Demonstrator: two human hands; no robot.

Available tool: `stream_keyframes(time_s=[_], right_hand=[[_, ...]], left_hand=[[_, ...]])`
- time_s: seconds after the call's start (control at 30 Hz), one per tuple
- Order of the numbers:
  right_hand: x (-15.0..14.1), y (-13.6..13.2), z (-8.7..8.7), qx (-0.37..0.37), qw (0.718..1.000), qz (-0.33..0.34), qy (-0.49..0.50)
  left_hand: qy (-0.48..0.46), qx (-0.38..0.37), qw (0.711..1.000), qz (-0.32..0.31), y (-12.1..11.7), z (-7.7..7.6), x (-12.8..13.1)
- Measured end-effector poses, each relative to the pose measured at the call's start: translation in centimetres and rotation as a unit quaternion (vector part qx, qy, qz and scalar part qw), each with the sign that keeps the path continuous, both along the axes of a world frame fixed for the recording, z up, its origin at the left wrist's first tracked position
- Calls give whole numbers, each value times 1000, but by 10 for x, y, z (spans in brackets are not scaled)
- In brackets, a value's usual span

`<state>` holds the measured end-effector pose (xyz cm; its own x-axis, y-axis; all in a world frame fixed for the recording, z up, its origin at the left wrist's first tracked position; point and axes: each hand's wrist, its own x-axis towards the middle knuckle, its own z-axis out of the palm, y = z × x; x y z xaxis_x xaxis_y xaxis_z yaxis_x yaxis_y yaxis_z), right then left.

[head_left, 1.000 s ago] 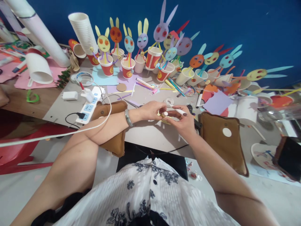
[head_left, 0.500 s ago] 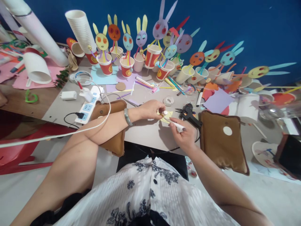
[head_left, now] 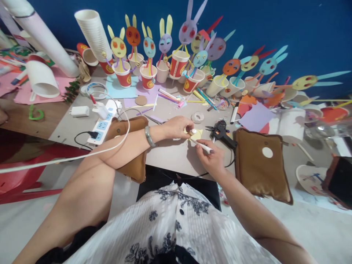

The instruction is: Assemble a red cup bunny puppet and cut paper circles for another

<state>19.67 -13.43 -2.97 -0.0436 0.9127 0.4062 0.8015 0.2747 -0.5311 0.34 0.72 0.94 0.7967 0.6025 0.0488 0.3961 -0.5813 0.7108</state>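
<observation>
- Two bare hands, seen from afar through my head camera, meet over a cluttered table (head_left: 170, 154).
- I have the left hand (head_left: 178, 128) narrowed, fingertips pinched on a small white-topped piece (head_left: 193, 131) too small for me to identify, at a yellow paper scrap (head_left: 197, 135).
- My right hand (head_left: 211, 159) grips a white marker (head_left: 204, 147), slanted with its forward end toward the scrap; whether it touches the paper, I cannot tell.
- A roll of tape (head_left: 197, 121) lies just beyond the pinched piece; a black glue gun (head_left: 223, 133) rests near the right hand, beside a brown pouch (head_left: 260, 168) bearing a white disc.
- Across the back I count many rabbit-eared paper figures, among them an orange one (head_left: 132, 36), standing in paper cups against a blue wall (head_left: 261, 25).
</observation>
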Motion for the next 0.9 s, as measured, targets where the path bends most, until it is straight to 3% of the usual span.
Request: stream_keyframes(time_s=[0.7, 0.9], right_hand=[[-5, -8, -3, -13, 999, 23, -31], [-11, -13, -4, 38, 997, 51, -50]], left_hand=[[-13, 4, 1000, 2, 0, -1, 0], [-15, -4, 1000, 6, -1, -1, 0]])
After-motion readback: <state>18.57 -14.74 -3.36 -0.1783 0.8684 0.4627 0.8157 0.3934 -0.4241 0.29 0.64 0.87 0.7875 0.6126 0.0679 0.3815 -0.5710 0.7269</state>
